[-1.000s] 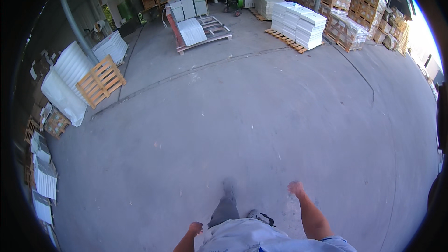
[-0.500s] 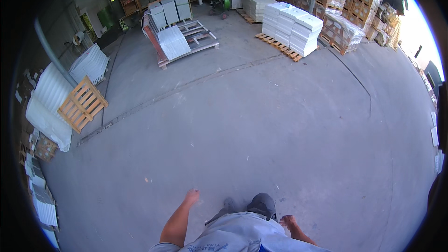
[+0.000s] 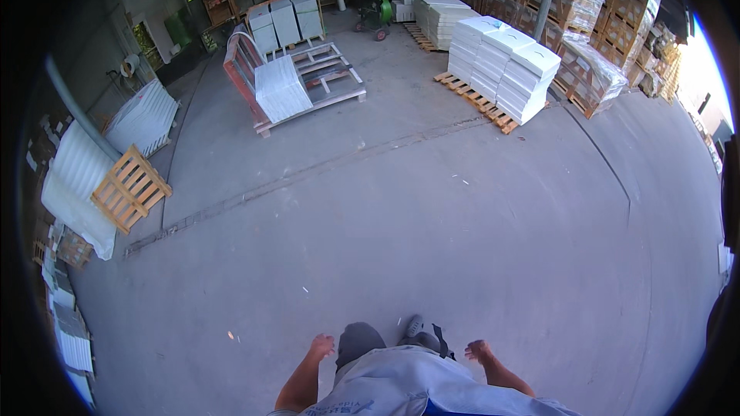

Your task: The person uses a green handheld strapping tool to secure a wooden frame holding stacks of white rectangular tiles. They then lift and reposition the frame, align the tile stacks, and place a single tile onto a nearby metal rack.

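My left hand (image 3: 323, 345) hangs beside my left thigh, fingers loosely extended, holding nothing. On the other side, my right hand (image 3: 477, 350) is held away from my hip, its fingers apart and nothing in them. Neither hand touches anything. Between them are my grey shirt (image 3: 408, 381), dark trousers (image 3: 360, 341) and one grey shoe (image 3: 415, 327) stepping on the concrete floor (image 3: 370, 254). Ahead, at a distance, a frame (image 3: 339, 96) carries pale slabs (image 3: 281, 86) leaning on a reddish support.
White stacked slabs (image 3: 505, 62) stand on a wooden pallet (image 3: 474, 100) ahead right. A wooden pallet (image 3: 131, 189) leans at left, by wrapped white sheets (image 3: 77, 185) and a post (image 3: 81, 112). Wrapped crates (image 3: 590, 73) line the far right. A green reel (image 3: 384, 9) is at the back.
I have stepped forward: the slab stacks and frame appear lower and larger. My left knee is now in front. The right hand has risen slightly, and my left hand has dropped slightly.
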The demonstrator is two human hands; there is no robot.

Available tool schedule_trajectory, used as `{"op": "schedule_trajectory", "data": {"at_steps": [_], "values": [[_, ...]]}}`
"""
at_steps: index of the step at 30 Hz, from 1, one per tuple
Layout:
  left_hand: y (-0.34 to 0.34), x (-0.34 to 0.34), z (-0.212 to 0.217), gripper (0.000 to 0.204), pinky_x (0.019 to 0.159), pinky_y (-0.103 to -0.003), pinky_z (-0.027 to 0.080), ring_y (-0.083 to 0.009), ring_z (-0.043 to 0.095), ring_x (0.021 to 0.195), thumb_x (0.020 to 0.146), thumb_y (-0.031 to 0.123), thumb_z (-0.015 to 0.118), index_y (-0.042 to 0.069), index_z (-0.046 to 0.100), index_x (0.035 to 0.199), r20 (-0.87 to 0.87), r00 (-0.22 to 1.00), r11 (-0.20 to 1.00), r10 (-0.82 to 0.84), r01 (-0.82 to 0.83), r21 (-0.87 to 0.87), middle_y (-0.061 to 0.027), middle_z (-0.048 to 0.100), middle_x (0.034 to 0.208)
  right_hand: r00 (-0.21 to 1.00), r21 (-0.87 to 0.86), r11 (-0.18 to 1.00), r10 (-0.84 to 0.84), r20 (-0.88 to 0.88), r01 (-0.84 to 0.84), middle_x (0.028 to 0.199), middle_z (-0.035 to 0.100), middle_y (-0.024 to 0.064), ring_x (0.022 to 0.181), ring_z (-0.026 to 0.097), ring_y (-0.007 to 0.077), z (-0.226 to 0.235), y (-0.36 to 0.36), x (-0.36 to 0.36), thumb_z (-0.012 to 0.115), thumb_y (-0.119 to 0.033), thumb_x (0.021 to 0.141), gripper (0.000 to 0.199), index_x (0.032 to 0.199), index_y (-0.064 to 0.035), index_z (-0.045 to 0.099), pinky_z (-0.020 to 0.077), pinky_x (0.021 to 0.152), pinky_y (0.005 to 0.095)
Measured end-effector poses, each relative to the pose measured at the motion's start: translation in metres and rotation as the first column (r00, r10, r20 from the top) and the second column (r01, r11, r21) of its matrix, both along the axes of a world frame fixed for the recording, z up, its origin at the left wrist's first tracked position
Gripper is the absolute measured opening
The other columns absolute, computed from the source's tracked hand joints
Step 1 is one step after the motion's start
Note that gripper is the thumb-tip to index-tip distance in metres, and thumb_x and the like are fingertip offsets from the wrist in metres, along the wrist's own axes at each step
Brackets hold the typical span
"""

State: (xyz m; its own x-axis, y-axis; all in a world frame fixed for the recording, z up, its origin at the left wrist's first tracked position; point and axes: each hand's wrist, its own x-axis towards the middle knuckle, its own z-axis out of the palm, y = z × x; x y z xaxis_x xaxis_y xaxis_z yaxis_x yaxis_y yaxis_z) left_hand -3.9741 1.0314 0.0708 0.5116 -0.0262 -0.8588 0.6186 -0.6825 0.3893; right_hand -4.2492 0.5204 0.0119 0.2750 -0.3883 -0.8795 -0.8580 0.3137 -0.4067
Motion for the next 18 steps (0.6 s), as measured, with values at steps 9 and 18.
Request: {"op": "schedule_trajectory", "data": {"at_steps": [9, 18], "values": [[-0.066, 0.162, -0.034, 0.029, 0.051, -0.035, 0.053, -0.0213, 0.069, 0.063, 0.090, 0.024, 0.049, 0.001, 0.062, 0.101, -0.051, 0.989, 0.990, 0.139, -0.141, -0.032, -0.0109, 0.068, 0.087, 0.704, 0.060, 0.990, 0.045, 0.709, -0.124, 0.106, 0.067, 0.0130, 0.085, 0.068, 0.0250, 0.036, -0.182, 0.422, 0.053, -0.024, 0.095, 0.034, 0.120, -0.0005, 0.056, 0.0544, 0.063, 0.0318], [-0.108, 0.456, -0.043, 0.025, 0.062, -0.038, 0.057, -0.0232, 0.070, 0.070, 0.091, 0.018, 0.047, 0.000, 0.062, 0.097, 0.130, 0.982, 0.990, -0.140, 0.137, 0.027, -0.0151, 0.069, 0.087, 0.969, -0.039, 0.987, 0.163, 0.185, -0.158, 0.091, 0.071, 0.0125, 0.074, 0.070, 0.0241, 0.033, -0.125, 0.514, 0.056, -0.016, 0.092, 0.024, 0.108, 0.0000, 0.064, 0.0554, 0.059, 0.0331]]}}
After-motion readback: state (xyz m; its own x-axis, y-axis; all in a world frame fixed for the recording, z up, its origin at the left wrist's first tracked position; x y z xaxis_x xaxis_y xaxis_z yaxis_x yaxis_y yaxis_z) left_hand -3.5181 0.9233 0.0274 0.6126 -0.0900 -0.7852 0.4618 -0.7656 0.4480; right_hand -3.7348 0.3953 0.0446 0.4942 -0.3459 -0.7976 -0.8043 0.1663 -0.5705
